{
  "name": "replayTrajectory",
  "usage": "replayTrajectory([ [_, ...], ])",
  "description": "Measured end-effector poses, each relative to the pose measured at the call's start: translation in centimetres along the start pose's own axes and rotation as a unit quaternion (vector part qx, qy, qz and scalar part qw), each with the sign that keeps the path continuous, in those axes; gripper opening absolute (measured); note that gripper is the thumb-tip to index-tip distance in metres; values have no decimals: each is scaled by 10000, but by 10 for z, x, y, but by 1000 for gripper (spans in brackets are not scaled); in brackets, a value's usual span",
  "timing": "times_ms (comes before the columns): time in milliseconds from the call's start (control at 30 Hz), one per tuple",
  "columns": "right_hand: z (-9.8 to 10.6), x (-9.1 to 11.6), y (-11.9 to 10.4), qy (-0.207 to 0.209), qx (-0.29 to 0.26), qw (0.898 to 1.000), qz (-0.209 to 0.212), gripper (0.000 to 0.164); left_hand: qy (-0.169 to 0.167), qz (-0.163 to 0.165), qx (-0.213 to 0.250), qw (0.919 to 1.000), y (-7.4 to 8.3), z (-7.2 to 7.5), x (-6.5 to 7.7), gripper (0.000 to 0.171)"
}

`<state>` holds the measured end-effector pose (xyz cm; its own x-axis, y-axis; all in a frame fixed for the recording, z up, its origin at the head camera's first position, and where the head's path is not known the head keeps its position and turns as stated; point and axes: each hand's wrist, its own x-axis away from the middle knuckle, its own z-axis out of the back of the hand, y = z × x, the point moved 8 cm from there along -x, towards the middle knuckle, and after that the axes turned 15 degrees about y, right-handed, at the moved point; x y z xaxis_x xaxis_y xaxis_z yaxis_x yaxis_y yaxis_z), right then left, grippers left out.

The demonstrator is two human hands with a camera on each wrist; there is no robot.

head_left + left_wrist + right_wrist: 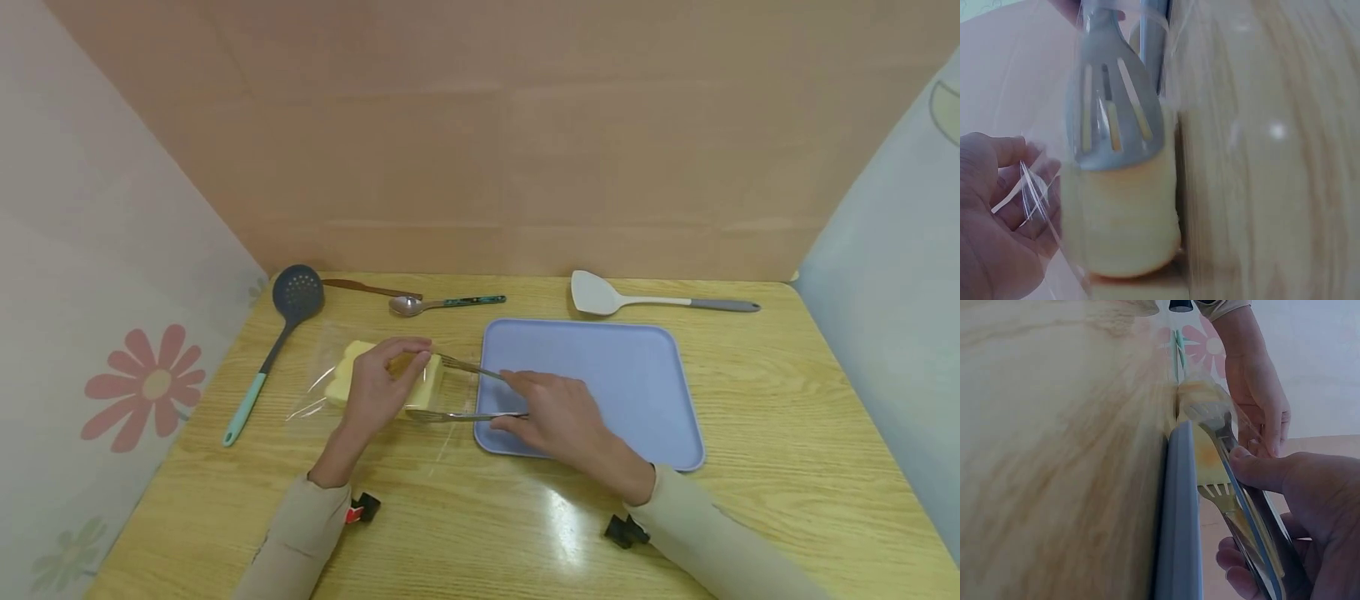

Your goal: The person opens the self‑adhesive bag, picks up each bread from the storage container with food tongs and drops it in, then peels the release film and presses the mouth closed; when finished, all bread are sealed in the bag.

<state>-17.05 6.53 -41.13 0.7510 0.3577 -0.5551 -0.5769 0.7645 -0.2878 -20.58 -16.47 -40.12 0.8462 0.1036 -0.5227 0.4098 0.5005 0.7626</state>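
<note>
Sliced bread (429,387) lies in a clear plastic bag (309,407) left of the tray. My left hand (375,387) is over the bag and pinches the edge of its mouth between thumb and fingers. Metal tongs (461,416) are in my right hand (558,417), thumb on one arm and fingers on the other. Spread apart, the tongs' two ends reach the bread's right end. In the left wrist view a slotted tong head (1116,112) lies over the side of the bread, inside the bag's mouth.
A blue tray (637,375) lies right of the bag, partly under my right hand. Behind are a spoon (408,306), a brown knife (360,287) and a white spatula (596,293). A slotted skimmer (298,292) lies at the left, near the wall.
</note>
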Motion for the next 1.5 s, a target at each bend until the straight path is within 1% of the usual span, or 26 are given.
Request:
replayTrajectory([
  [133, -6, -1, -1, 19, -15, 9999, -153, 67, 15, -66, -75, 9999, 1, -1, 0, 13],
  [333, -12, 0, -1, -120, 49, 9994, -307, 70, 1, -159, -177, 9997, 1, -2, 1, 11],
  [433, -11, 1, 0, -163, 110, 9991, -370, 71, -143, -242, -263, 9993, 1, -3, 1, 14],
  [567, -9, 2, 4, -236, 232, 9986, -423, 72, -376, -424, -447, 9974, 0, -2, 1, 22],
  [700, -7, 2, 6, -244, 276, 9988, -335, 72, -742, -523, -512, 9946, -3, 2, -1, 27],
  [867, -6, 4, 6, -257, 279, 9990, -231, 71, -1407, -628, -633, 9860, -11, 6, 1, 33],
  [1000, -5, 5, 7, -254, 262, 9991, -218, 70, -1735, -664, -690, 9802, -19, 5, 2, 37],
  [1100, -3, 4, 6, -178, 233, 9994, -160, 69, -1942, -617, -838, 9754, -23, -1, 6, 42],
  [1167, -3, 4, 6, -136, 222, 9996, -117, 68, -2080, -630, -1024, 9707, -24, -5, 9, 45],
  [1333, -4, 4, 6, -233, 268, 9993, -100, 70, -2260, -713, -1236, 9636, -25, -11, 13, 51],
  [1400, -4, 4, 6, -301, 297, 9990, -122, 71, -2266, -762, -1252, 9629, -25, -13, 14, 52],
  [1500, -2, 3, 8, -386, 339, 9985, -179, 72, -2186, -947, -1327, 9621, -25, -14, 15, 52],
])
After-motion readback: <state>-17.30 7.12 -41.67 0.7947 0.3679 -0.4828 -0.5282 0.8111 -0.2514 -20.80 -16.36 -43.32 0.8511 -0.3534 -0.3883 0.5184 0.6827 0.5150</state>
